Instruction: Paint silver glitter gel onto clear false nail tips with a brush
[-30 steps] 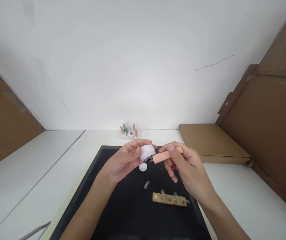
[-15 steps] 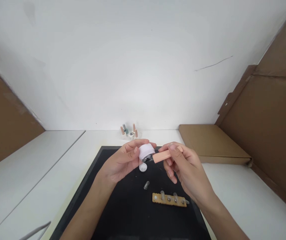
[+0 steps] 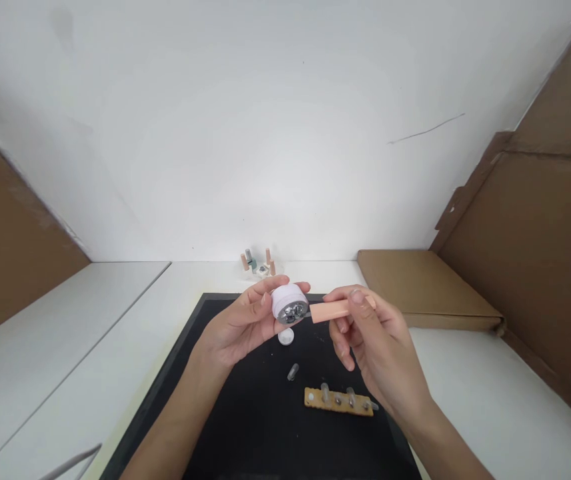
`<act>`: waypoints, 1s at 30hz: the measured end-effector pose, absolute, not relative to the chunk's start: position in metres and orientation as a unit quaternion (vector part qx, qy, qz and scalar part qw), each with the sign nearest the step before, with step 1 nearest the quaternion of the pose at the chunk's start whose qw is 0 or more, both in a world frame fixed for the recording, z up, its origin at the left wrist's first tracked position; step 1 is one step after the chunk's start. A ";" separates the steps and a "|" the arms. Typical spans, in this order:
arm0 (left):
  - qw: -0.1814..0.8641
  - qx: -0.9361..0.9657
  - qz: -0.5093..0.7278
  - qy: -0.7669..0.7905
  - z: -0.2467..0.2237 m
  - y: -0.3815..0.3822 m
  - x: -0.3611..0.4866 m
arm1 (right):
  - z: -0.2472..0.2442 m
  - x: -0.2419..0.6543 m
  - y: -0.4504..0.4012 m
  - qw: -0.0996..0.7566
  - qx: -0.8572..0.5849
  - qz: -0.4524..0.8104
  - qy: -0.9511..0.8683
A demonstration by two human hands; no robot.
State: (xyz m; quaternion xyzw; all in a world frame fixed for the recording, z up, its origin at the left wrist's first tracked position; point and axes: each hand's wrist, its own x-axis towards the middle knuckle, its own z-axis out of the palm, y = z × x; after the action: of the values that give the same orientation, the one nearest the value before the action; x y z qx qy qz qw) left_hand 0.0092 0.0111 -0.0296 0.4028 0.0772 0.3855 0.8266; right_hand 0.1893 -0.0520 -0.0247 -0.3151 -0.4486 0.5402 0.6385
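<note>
My left hand [image 3: 245, 320] is closed around a small white round jar [image 3: 285, 295], tilted so its opening faces me and shiny silver contents [image 3: 292, 312] show. Between the thumb and fingers of my right hand [image 3: 370, 327] is a nail polish brush with a peach cap handle [image 3: 330, 311]. Its dark, thin brush end points left and meets the jar's right rim; whether the bristles are inside the silver contents is too small to tell. Below the jar, a white round lid [image 3: 286, 337] lies on the black mat [image 3: 245, 407].
A clear nail tip [image 3: 292, 372] lies on the mat. Nearer me on the right sits a yellow-brown strip [image 3: 339, 402] bearing several clear tips. Several nail polish bottles [image 3: 258, 261] stand by the wall. A flat cardboard box [image 3: 425, 283] is at the back right.
The jar has turned further toward me, showing more of its silver contents. My right hand has drawn the brush slightly right, exposing the thin brush end between cap and jar.
</note>
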 end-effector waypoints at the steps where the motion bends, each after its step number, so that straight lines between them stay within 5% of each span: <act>1: 0.829 0.398 0.385 0.075 -0.029 0.011 0.009 | -0.025 0.189 -0.052 0.640 -0.313 0.540 -0.447; 20: 0.763 0.391 0.469 0.212 -0.035 0.024 -0.001 | -0.015 0.203 -0.055 0.684 -0.333 0.455 -0.463; 30: 0.708 0.450 0.436 0.326 -0.090 0.020 -0.005 | -0.011 0.220 -0.047 0.653 -0.371 0.432 -0.499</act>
State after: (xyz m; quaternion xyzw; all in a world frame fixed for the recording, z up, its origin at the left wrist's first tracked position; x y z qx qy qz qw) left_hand -0.0050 0.0200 -0.0896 0.4497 0.3257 0.4357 0.7084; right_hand 0.2197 -0.0474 -0.0110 -0.3706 -0.4993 0.4323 0.6531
